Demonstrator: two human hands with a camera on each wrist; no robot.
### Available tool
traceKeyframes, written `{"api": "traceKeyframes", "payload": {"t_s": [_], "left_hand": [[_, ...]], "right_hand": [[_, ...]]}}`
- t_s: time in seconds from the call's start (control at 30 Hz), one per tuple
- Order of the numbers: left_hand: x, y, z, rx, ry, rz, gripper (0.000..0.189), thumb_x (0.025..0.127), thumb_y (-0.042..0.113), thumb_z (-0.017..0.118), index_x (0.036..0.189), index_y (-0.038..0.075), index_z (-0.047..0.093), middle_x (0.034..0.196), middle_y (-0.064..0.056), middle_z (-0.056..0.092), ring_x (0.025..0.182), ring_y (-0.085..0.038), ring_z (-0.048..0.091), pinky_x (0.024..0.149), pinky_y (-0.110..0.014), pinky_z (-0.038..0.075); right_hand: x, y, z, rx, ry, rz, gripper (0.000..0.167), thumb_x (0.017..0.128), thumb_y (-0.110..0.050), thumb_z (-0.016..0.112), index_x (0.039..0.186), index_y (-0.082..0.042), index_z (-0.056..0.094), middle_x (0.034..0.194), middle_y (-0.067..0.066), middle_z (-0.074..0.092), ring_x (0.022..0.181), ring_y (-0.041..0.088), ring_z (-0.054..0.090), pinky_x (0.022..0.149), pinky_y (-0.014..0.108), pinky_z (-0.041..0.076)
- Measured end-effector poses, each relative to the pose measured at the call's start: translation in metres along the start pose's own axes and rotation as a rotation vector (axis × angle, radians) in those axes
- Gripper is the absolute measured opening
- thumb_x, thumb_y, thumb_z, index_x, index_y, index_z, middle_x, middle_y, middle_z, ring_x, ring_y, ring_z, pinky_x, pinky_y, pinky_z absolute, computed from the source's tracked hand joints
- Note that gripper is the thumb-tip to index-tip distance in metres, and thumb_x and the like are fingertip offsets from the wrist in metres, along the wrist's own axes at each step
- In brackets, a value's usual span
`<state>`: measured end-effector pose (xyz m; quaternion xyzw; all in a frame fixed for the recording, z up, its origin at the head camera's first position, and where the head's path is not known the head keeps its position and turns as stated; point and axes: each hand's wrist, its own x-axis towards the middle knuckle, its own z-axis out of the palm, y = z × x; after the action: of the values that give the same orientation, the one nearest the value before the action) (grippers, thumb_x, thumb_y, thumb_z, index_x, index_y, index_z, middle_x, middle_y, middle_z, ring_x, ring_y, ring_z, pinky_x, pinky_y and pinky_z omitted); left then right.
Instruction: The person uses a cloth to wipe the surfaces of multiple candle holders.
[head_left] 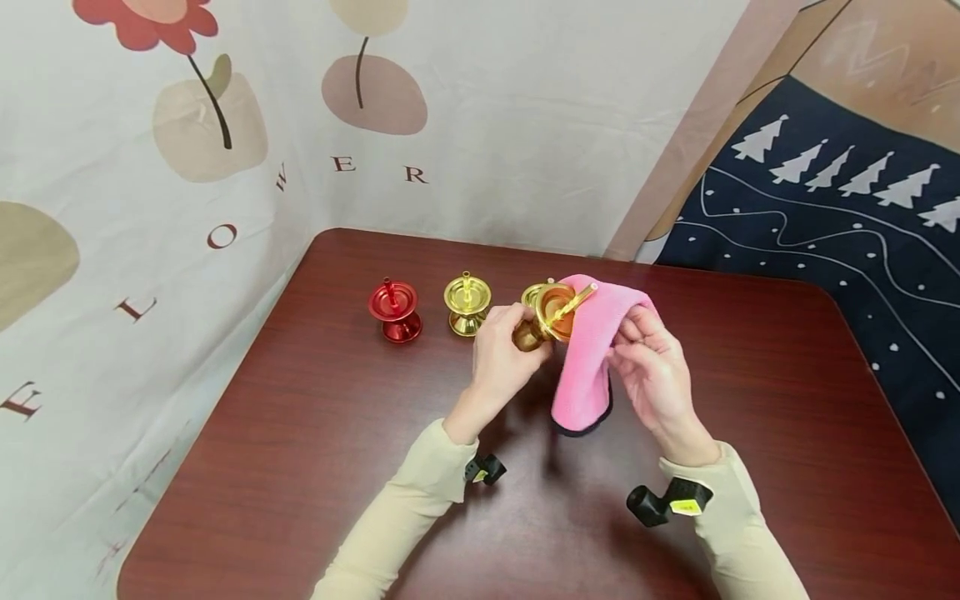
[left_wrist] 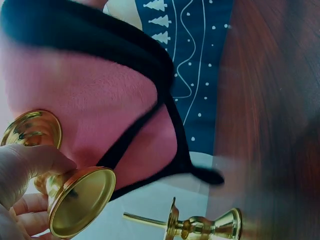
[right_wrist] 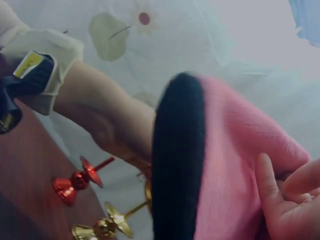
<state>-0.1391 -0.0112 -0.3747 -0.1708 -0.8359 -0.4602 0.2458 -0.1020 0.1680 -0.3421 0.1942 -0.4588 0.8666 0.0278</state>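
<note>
My left hand [head_left: 501,354] grips a gold candle holder [head_left: 528,335] above the table, tilted with its cup and spike toward the right. In the left wrist view, the thumb and fingers wrap the stem of this candle holder [left_wrist: 82,202], between its cup and its round base. My right hand [head_left: 660,383] pinches a pink cloth [head_left: 588,367] with black edging. The cloth drapes down beside the cup and seems to touch it. In the right wrist view the pink cloth [right_wrist: 235,150] covers most of the held candle holder.
A red candle holder [head_left: 393,303] and a gold candle holder [head_left: 467,297] stand upright toward the back of the brown table [head_left: 315,400]. Another gold one [head_left: 530,293] is partly hidden behind the held one. Printed curtains [head_left: 525,150] hang behind the table.
</note>
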Motion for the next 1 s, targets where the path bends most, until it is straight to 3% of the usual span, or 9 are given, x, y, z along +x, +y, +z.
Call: {"api": "traceKeyframes", "payload": {"t_s": [0.07, 0.2, 0.33, 0.47, 0.7, 1.0], "left_hand": [[0.0, 0.0, 0.002, 0.009, 0.005, 0.013, 0.031, 0.06, 0.009, 0.081, 0.085, 0.005, 0.063, 0.084, -0.007, 0.065, 0.085, -0.022, 0.057, 0.071, -0.036, 0.046], [-0.001, 0.001, 0.004, 0.021, 0.016, 0.051, 0.03, 0.061, 0.008, 0.081, 0.084, 0.005, 0.063, 0.084, -0.007, 0.066, 0.086, -0.022, 0.057, 0.074, -0.035, 0.046], [-0.001, 0.004, 0.007, 0.047, 0.012, 0.08, 0.029, 0.062, 0.009, 0.081, 0.084, 0.005, 0.063, 0.085, -0.006, 0.067, 0.087, -0.022, 0.057, 0.076, -0.035, 0.046], [-0.001, 0.006, 0.009, 0.095, 0.014, 0.114, 0.028, 0.064, 0.011, 0.08, 0.086, 0.005, 0.063, 0.085, -0.006, 0.066, 0.088, -0.022, 0.056, 0.077, -0.035, 0.045], [-0.002, 0.005, 0.013, 0.169, 0.023, 0.179, 0.022, 0.07, 0.014, 0.076, 0.086, 0.005, 0.064, 0.086, -0.006, 0.067, 0.088, -0.021, 0.056, 0.078, -0.035, 0.044], [-0.002, 0.002, 0.011, 0.182, 0.062, 0.213, 0.022, 0.07, 0.014, 0.076, 0.087, 0.006, 0.065, 0.087, -0.005, 0.067, 0.089, -0.022, 0.056, 0.08, -0.037, 0.044]], "right_hand": [[0.001, 0.005, 0.001, -0.098, 0.011, -0.024, 0.047, 0.087, 0.022, 0.035, 0.122, -0.004, 0.053, 0.115, 0.008, 0.06, 0.099, 0.017, 0.058, 0.083, 0.023, 0.049], [0.003, 0.014, 0.002, -0.277, 0.137, -0.095, 0.043, 0.081, 0.019, 0.055, 0.116, -0.006, 0.056, 0.11, 0.006, 0.063, 0.095, 0.015, 0.058, 0.083, 0.02, 0.048], [0.005, 0.022, 0.004, -0.397, 0.266, -0.164, 0.037, 0.079, 0.017, 0.059, 0.105, -0.008, 0.062, 0.096, 0.002, 0.067, 0.078, 0.013, 0.053, 0.069, 0.018, 0.043], [0.008, 0.027, 0.005, -0.462, 0.331, -0.208, 0.032, 0.078, 0.016, 0.061, 0.1, -0.006, 0.064, 0.09, -0.001, 0.068, 0.071, 0.012, 0.047, 0.061, 0.019, 0.036], [0.012, 0.035, 0.009, -0.474, 0.423, -0.251, 0.026, 0.076, 0.012, 0.065, 0.094, -0.007, 0.063, 0.08, -0.003, 0.065, 0.064, 0.011, 0.042, 0.056, 0.019, 0.032], [0.015, 0.039, 0.01, -0.409, 0.445, -0.261, 0.028, 0.076, 0.014, 0.063, 0.092, -0.009, 0.065, 0.08, -0.002, 0.065, 0.067, 0.013, 0.044, 0.058, 0.019, 0.037]]}}
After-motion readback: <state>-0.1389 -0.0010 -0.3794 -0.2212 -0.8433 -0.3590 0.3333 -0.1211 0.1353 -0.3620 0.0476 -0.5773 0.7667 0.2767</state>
